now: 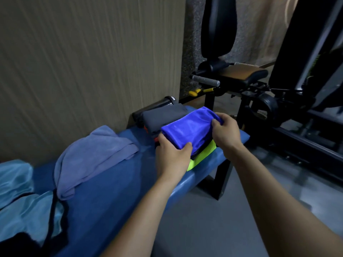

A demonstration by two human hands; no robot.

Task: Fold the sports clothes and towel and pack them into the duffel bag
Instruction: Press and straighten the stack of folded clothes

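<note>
Both hands grip the folded shiny royal-blue garment: left hand pinches its near corner, right hand its far edge. It sits atop the neon-yellow folded piece on the blue padded counter. Advise lifting both together, level, grips firm.

1. Both hands are on a folded bright blue garment, center-right of the frame. The left hand grips its near corner, the right hand pinches the far right edge.
2. It sits on a neon yellow-green piece, with a folded dark grey garment just behind.
3. All of it is on a blue padded bench.
4. The purple-blue towel lies crumpled at left-center.
5. Lower left has light blue shiny fabric, maybe the bag, hard to tell.
6. Black gym machine in the upper right.
</note>
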